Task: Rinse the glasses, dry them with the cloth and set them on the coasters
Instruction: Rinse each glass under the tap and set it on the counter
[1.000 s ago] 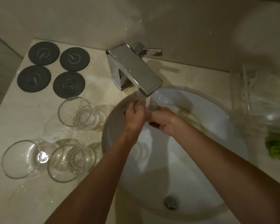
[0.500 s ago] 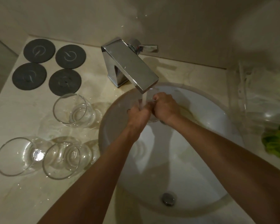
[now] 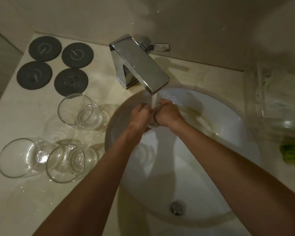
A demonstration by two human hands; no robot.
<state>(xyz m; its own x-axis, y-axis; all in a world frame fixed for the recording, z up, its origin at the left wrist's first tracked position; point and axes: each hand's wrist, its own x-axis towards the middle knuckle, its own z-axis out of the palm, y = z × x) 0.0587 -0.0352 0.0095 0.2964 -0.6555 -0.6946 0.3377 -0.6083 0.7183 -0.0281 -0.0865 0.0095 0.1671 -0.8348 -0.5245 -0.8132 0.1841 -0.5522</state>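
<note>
My left hand (image 3: pixel 140 116) and my right hand (image 3: pixel 168 114) both grip a clear glass (image 3: pixel 152 124) under the water running from the chrome tap (image 3: pixel 140 65), over the white sink (image 3: pixel 228 120). The hands hide most of that glass. Three more clear glasses stand on the counter to the left: one (image 3: pixel 78 111) near the sink's rim, two (image 3: pixel 20 157) (image 3: pixel 66 163) nearer me. Several dark round coasters (image 3: pixel 45 48) (image 3: pixel 77 55) (image 3: pixel 34 75) (image 3: pixel 71 82) lie bare at the back left. A green cloth (image 3: pixel 294 153) lies at the right edge.
The sink drain (image 3: pixel 177 207) is near me. The tap's lever (image 3: pixel 157 46) points right by the wall. A clear plastic container (image 3: pixel 279 99) stands at the right, behind the cloth. The counter around the glasses looks wet.
Both hands have turned the glass under the stream and stayed together beneath the spout. The view has shifted a little; the other glasses have not moved.
</note>
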